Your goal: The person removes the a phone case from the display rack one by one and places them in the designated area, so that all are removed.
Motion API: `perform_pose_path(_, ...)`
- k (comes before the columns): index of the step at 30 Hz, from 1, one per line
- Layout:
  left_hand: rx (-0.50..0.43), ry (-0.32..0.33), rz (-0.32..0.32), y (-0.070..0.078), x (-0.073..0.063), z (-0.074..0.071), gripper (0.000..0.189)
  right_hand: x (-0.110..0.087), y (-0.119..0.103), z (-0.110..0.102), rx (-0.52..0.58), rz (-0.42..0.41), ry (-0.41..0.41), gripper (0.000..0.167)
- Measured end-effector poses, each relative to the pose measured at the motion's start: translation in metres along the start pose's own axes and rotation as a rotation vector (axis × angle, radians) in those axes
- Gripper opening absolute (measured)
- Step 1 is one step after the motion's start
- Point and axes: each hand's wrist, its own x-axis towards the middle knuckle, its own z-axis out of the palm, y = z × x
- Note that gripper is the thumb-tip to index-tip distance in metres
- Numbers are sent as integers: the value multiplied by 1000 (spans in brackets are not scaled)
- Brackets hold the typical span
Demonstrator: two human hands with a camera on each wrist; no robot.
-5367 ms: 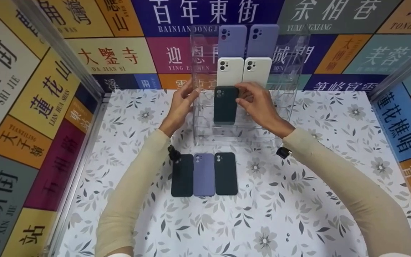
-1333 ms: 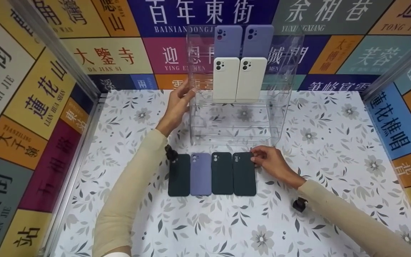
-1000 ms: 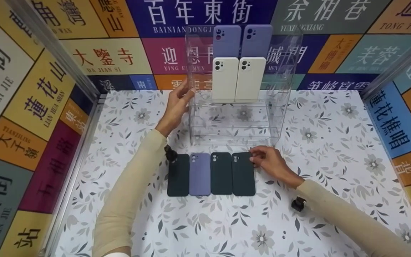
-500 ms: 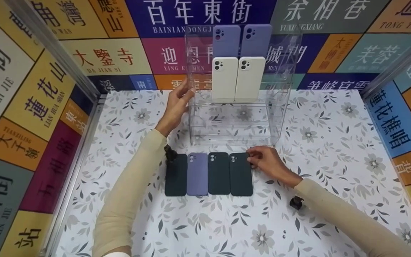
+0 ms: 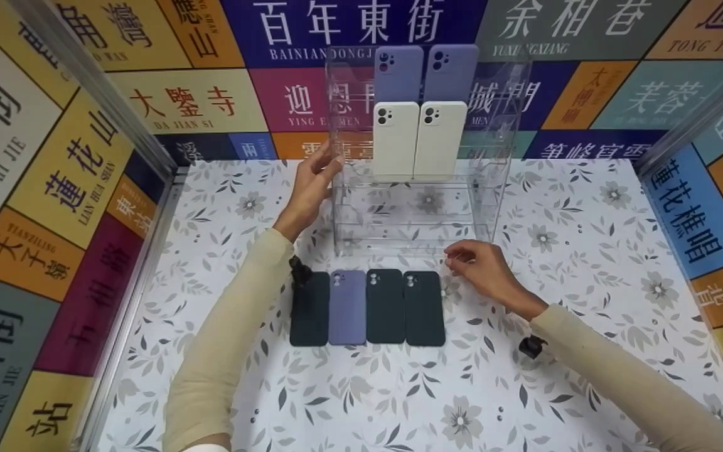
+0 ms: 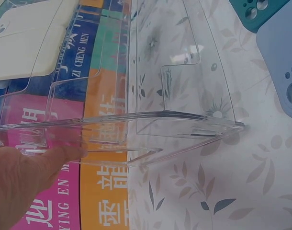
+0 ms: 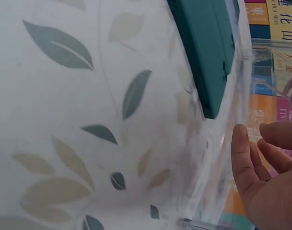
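My left hand (image 5: pixel 311 185) grips the left side of a clear tiered display rack (image 5: pixel 336 216); in the left wrist view a digit of that hand (image 6: pixel 26 177) lies along the clear side panel (image 6: pixel 174 115). My right hand (image 5: pixel 487 270), fingers loosely bent and holding nothing, hovers just off the upper right corner of a dark green phone case (image 5: pixel 425 307). That case ends a row on the table, beside another dark green case (image 5: pixel 385 307), a purple case (image 5: pixel 348 307) and a dark case (image 5: pixel 310 314). In the right wrist view, the fingers (image 7: pixel 241 148) are apart from the green case (image 7: pixel 203 62).
On the rack's upper tiers stand two purple cases (image 5: pixel 398 72) behind two white cases (image 5: pixel 395 141). The table (image 5: pixel 562 402) has a flowered cover. Printed panels (image 5: pixel 204 97) wall in the back and both sides, with a metal frame post (image 5: pixel 148 138) at the left corner.
A dark green case has gone from the rack to the right end of the row. The row shifted slightly left, then my right hand let go and moved up and right. My left hand stayed.
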Motion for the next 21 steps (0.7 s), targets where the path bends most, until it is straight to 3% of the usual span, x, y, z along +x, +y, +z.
perform_pose_path(15,2,-3,7,-1,1,0,60,10,-25,-38,7,-44,119,18)
perform_pose_path(21,3,-3,7,0,0,0,61,19,-38,-49,-21,-67,129,18)
